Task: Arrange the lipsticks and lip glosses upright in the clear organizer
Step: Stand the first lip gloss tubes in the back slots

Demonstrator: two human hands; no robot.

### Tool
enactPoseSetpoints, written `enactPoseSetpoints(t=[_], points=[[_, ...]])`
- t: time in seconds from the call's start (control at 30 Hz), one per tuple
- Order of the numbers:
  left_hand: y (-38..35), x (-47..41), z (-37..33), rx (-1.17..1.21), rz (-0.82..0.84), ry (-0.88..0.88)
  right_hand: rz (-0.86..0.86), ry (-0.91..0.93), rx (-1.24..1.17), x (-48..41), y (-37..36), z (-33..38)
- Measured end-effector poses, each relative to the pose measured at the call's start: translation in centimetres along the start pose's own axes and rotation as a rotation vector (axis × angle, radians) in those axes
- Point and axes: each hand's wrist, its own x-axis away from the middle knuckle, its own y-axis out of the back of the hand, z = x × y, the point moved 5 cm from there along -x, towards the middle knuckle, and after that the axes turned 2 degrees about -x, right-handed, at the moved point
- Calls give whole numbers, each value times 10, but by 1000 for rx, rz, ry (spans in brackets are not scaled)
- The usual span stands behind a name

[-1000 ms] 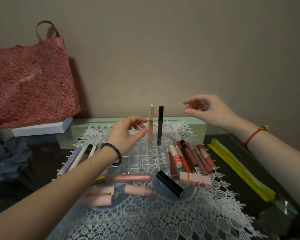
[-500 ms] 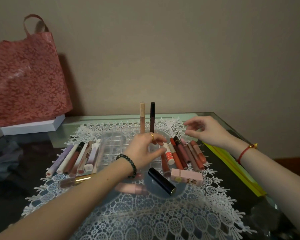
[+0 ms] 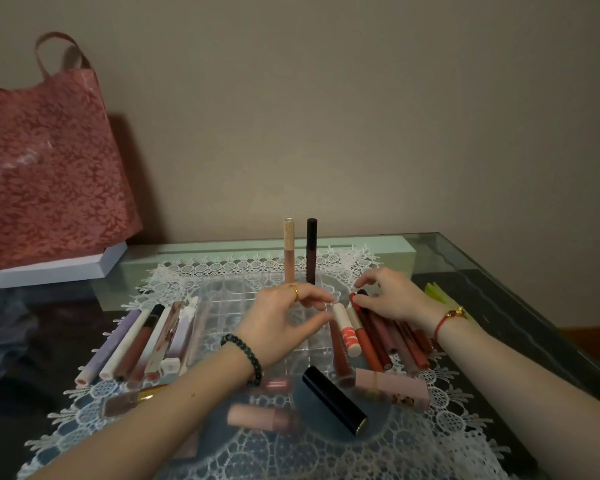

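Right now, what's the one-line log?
organizer: beige tube, dark tube upright | right hand: fingers at red tube, grip unclear | left hand: over organizer, empty

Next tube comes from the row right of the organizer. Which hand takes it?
Right, likely. The right hand sits at the cap ends of the red tubes lying right of the clear organizer, thumb touching one. The left hand hovers over the organizer, holding nothing, farther from that row.

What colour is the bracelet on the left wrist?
The bracelet is dark green, almost black, beads; the head view shows it best.
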Motion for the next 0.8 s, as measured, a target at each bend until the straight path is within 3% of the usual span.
enactPoseSetpoints(t=[0.4, 0.63, 0.8], points=[[23, 3, 14, -26, -48, 17, 86, -115, 265, -23, -14, 6], [32, 7, 20, -15, -44, 62, 12, -188, -114, -19, 4, 9], [33, 9, 20, -7, -28, 117, 0, -135, -368, -7, 35, 25]])
